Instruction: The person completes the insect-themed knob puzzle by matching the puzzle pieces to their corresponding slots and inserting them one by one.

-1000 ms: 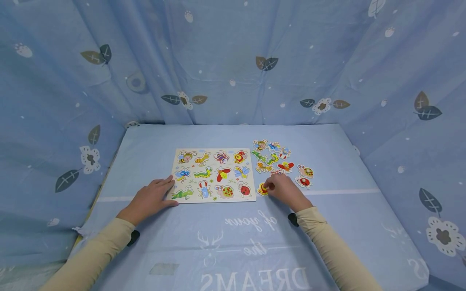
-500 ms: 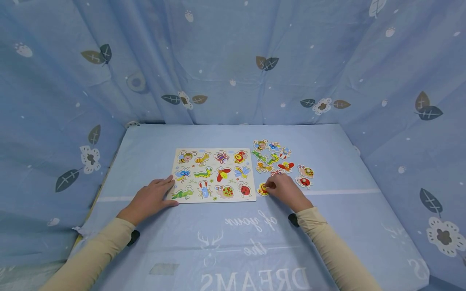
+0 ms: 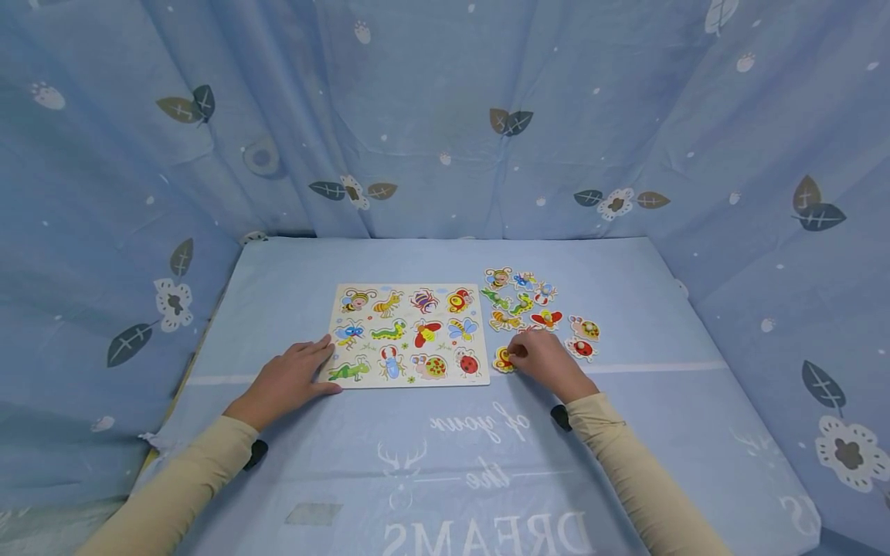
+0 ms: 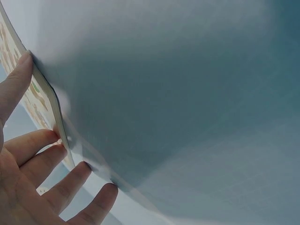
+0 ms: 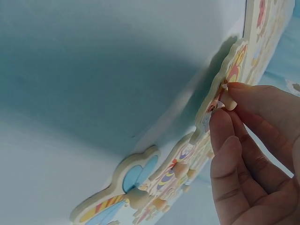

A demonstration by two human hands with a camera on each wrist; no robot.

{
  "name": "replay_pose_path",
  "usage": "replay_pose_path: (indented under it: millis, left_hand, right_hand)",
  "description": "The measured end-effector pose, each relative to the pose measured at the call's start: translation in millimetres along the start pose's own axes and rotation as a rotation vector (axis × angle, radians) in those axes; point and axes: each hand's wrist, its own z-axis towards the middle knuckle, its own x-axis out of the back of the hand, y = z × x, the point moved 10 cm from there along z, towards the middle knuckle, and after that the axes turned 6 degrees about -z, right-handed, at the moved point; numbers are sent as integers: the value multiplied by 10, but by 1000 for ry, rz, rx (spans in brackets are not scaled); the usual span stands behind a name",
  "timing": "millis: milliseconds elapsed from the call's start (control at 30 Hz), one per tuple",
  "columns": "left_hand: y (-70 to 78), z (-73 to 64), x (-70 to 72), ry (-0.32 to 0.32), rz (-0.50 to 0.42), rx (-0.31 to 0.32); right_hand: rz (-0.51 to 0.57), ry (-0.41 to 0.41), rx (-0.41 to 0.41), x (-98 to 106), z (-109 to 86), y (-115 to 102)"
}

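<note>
A pale wooden puzzle board printed with insects lies on the table. At its left edge and front corner, my left hand rests with spread, relaxed fingers; in the left wrist view the thumb touches the board's edge. Just off the board's right side, my right hand pinches the wooden knob of a red-and-yellow butterfly puzzle piece. The right wrist view has this piece tilted, its top side partly hidden by the fingertips. A blue-winged dragonfly piece lies near that hand.
Several loose knobbed insect pieces lie behind the right hand, among them a bee, an ant-like piece and a red-winged piece. A ladybird and a snail lie to its right. Patterned blue curtains enclose the table.
The butterfly piece in my right hand has turned slightly and shifted a little, so more of it shows beside the fingertips. My left hand and the board have not moved.
</note>
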Motion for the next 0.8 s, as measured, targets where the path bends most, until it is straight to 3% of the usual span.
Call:
replay_pose_path:
  millis: [800]
  left_hand:
    - [-14,-3,-15,-2,6,0]
  right_hand:
    - [-4,8,9,44,171,-73]
